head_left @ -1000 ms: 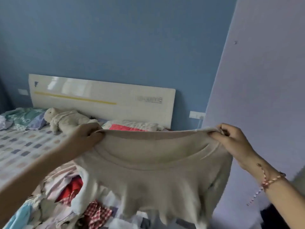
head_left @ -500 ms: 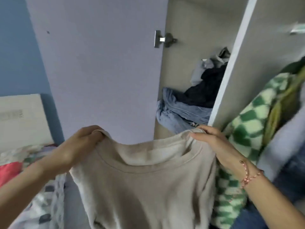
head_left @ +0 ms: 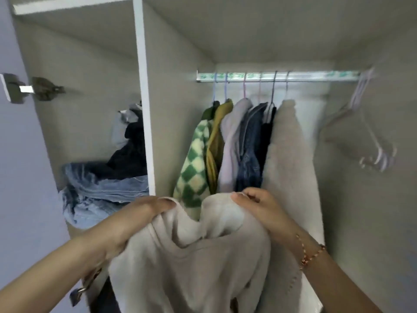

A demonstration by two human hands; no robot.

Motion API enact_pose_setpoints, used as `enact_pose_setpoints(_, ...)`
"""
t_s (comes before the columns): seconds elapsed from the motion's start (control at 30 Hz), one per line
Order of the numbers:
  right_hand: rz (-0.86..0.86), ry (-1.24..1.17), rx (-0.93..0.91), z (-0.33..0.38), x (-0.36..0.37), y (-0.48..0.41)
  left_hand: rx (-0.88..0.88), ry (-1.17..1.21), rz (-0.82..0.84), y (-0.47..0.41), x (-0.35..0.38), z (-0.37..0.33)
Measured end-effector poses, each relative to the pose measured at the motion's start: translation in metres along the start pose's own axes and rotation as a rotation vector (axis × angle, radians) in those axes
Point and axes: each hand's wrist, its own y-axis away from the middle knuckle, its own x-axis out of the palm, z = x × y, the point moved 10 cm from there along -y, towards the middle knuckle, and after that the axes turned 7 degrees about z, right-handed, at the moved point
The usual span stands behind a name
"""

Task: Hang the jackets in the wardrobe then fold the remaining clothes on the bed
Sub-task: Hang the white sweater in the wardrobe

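Now facing the open wardrobe [head_left: 140,86] rather than the bed, having turned right. Hanging from its rail [head_left: 316,76]: six garments [head_left: 243,143], bunched left of centre. Holding one cream sweater [head_left: 191,267] near and low before them, not yet hung, left hand [head_left: 135,213] and right hand [head_left: 255,204] each gripping a bunched shoulder, drawn closer together. Needing a hanger next, probably; spare hangers [head_left: 379,154] dangling far right, too blurred for counting.
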Motion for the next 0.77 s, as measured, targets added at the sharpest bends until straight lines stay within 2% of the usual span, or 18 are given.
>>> enact_pose_setpoints(0.03,0.002,0.018,0.016,-0.003,-0.002,0.002,0.000,0.007,0.034,-0.001,0.004,0.001)
enact_pose_setpoints(0.13,-0.214,0.078,0.039,0.002,-0.074,0.041,0.061,0.047,0.188,-0.028,0.059,-0.032)
enact_pose_setpoints(0.17,-0.215,0.086,0.046,-0.002,-0.078,0.042,0.057,0.043,0.196,-0.036,0.065,-0.030)
enact_pose_setpoints(0.27,-0.332,0.265,0.120,-0.005,-0.133,0.069,0.140,-0.018,0.332,-0.052,0.125,-0.066)
enact_pose_setpoints(0.43,-0.325,0.568,0.257,0.000,-0.184,0.077,0.281,-0.038,0.299,-0.071,0.168,-0.120)
enact_pose_setpoints(0.57,-0.619,0.702,0.230,0.027,-0.226,0.067,0.342,-0.007,0.256,-0.082,0.168,-0.142)
enact_pose_setpoints(0.67,-0.823,1.191,0.278,0.058,-0.245,0.052,0.360,-0.010,0.246,-0.089,0.170,-0.150)
enact_pose_setpoints(0.77,-0.812,1.392,0.382,0.059,-0.258,0.027,0.358,-0.015,0.252,-0.090,0.174,-0.153)
